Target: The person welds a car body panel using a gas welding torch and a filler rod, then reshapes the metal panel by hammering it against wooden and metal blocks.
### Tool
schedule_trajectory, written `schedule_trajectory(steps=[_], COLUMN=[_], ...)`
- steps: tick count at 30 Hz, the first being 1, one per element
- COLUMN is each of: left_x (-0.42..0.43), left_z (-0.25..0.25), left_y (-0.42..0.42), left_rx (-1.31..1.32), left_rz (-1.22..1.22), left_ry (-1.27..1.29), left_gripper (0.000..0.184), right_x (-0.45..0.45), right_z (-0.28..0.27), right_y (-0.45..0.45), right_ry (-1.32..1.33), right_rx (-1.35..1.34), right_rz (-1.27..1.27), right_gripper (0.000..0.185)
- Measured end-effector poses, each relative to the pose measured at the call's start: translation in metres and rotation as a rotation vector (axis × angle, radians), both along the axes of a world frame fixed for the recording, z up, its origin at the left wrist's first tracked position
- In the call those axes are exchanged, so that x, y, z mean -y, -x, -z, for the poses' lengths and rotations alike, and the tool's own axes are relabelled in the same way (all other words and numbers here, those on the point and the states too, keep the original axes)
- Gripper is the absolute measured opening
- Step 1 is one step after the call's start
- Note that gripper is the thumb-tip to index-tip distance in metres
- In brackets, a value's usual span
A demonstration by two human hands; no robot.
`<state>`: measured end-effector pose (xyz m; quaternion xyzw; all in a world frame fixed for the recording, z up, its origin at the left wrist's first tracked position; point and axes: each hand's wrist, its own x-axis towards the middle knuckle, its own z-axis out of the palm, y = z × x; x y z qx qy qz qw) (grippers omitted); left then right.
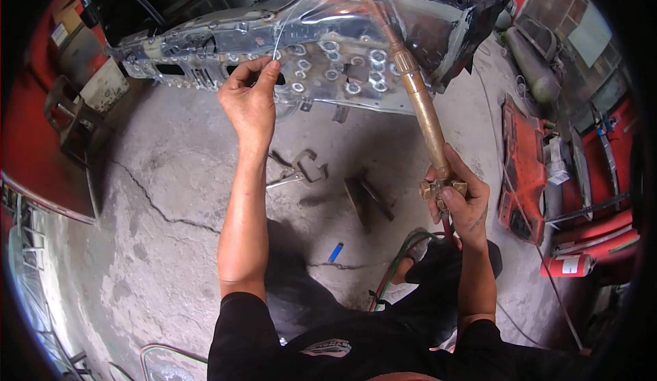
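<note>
My left hand (251, 100) pinches a thin welding rod (281, 33) between thumb and fingers; the rod curves up toward a bright glow on the metal. In my right hand (460, 195) is a brass gas torch (426, 111), gripped near its valve knobs. Its slim neck runs up to the glowing spot at the top of the view, where the glare hides the tip. Both tools meet at a bare-metal car body panel (342, 29) dotted with round weld marks and holes. Red and green hoses (399, 261) trail down from the torch past my leg.
Locking pliers (299, 170) and a blue lighter (335, 252) lie on the cracked concrete floor, near dark metal pieces (368, 200). At right are a red car part (523, 172), a gas cylinder (534, 63) and a red canister (567, 265). A chair (68, 117) stands at left.
</note>
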<state>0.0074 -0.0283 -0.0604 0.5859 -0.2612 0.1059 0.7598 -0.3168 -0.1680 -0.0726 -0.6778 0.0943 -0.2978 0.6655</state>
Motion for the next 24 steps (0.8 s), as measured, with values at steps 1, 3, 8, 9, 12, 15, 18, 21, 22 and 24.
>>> schedule_trajectory(steps=[1,3,8,9,12,15,18,21,22,24], left_x=[0.0,0.0004,0.0003,0.0003,0.0009,0.0017,0.0016,0.001,0.0011,0.0017], left_z=[0.0001,0.0004,-0.0004,-0.0002,0.0015,0.0029,0.0026,0.0013,0.0007,-0.0004], left_y=[0.0,-0.0002,0.0014,0.0012,-0.0012,-0.0029,-0.0031,-0.0018,-0.0011,0.0001], left_rx=[0.0,0.0,0.002,0.001,0.003,0.004,0.0,-0.005,-0.001,0.007], left_rz=[0.002,0.006,0.009,0.01,0.014,0.012,0.011,0.009,0.004,-0.007], left_ry=[0.002,0.007,0.019,0.018,0.029,0.033,0.027,0.021,0.022,0.024], left_gripper=[0.015,0.015,0.014,0.014,0.015,0.015,0.015,0.015,0.015,0.016], right_x=[0.0,-0.0005,-0.0012,-0.0014,-0.0017,-0.0019,-0.0017,-0.002,-0.0022,-0.0023], right_z=[0.0001,0.0,-0.0006,-0.0006,-0.0018,-0.002,-0.002,-0.0022,-0.0022,-0.0023], right_y=[0.0002,0.0001,-0.0003,-0.0004,-0.0006,-0.0006,-0.0007,-0.001,-0.0009,-0.0007], right_ry=[0.0,0.002,0.005,0.003,0.001,0.002,-0.003,-0.009,-0.011,-0.007], right_rx=[0.0,-0.005,-0.011,-0.01,-0.008,-0.008,-0.003,0.002,0.003,-0.002], right_rz=[0.0,0.008,0.016,0.017,0.013,0.016,0.012,0.006,0.005,0.008], right_gripper=[0.06,0.059,0.059,0.059,0.059,0.059,0.059,0.059,0.059,0.06])
